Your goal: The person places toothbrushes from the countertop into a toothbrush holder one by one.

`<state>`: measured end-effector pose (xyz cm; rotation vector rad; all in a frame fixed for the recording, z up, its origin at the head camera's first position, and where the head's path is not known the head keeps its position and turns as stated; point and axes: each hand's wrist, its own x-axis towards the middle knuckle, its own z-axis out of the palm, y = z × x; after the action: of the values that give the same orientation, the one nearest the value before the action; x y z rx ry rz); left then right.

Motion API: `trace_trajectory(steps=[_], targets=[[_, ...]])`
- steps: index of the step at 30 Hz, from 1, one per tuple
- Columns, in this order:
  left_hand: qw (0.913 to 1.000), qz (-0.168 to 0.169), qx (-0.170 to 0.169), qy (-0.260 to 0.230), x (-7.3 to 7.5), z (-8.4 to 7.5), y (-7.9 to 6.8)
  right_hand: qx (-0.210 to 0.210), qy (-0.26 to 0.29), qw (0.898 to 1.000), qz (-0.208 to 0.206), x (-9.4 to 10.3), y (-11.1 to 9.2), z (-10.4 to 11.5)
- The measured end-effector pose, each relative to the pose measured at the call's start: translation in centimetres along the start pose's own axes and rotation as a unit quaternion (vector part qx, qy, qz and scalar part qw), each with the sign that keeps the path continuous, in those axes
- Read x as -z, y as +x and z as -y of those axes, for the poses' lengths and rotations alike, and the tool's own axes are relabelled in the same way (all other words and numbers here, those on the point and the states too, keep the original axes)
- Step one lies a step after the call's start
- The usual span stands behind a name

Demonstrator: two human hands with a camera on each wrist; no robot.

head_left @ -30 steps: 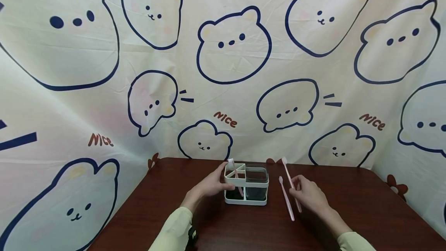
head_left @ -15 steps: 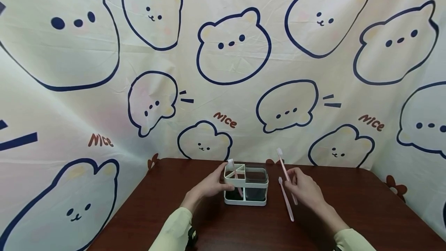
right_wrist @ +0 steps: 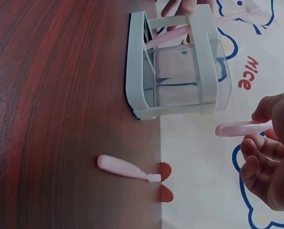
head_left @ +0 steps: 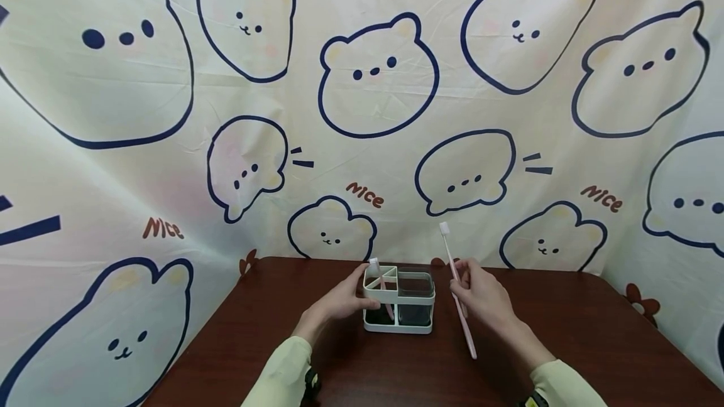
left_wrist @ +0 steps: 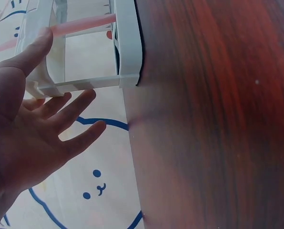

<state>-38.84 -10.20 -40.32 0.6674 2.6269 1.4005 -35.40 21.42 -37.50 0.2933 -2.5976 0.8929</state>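
A pale grey-green toothbrush holder (head_left: 415, 298) stands on the table, with a pink toothbrush (right_wrist: 170, 35) leaning in its left divided side and a clear cup (right_wrist: 177, 78) in its right side. My left hand (head_left: 341, 298) holds the holder's left end, thumb in front and other fingers at the side, some spread free. To the right of the holder, my right hand (head_left: 485, 294) pinches a second pink toothbrush (right_wrist: 239, 129), raised with its white bristle head (head_left: 444, 228) upward. Below it, a third pink toothbrush (right_wrist: 120, 167) lies on the table, partly hidden in the head view.
The dark brown wooden table (head_left: 226, 350) reaches back to a pale curtain (head_left: 390, 162) printed with blue-outlined cartoon animals. Dark bands circle the wrists by the light sleeves (head_left: 283, 369).
My right hand has moved left and up with its toothbrush, nearer the holder and over the toothbrush lying on the table. The left hand and the holder have stayed in place.
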Motion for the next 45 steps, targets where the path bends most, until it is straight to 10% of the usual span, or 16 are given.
trace_trajectory(steps=[45], targets=[[0.9999, 0.0, -0.001, 0.011, -0.1, 0.2, 0.0, 0.099, 0.093, 0.99, -0.023, -2.7, 1.6, 8.8]])
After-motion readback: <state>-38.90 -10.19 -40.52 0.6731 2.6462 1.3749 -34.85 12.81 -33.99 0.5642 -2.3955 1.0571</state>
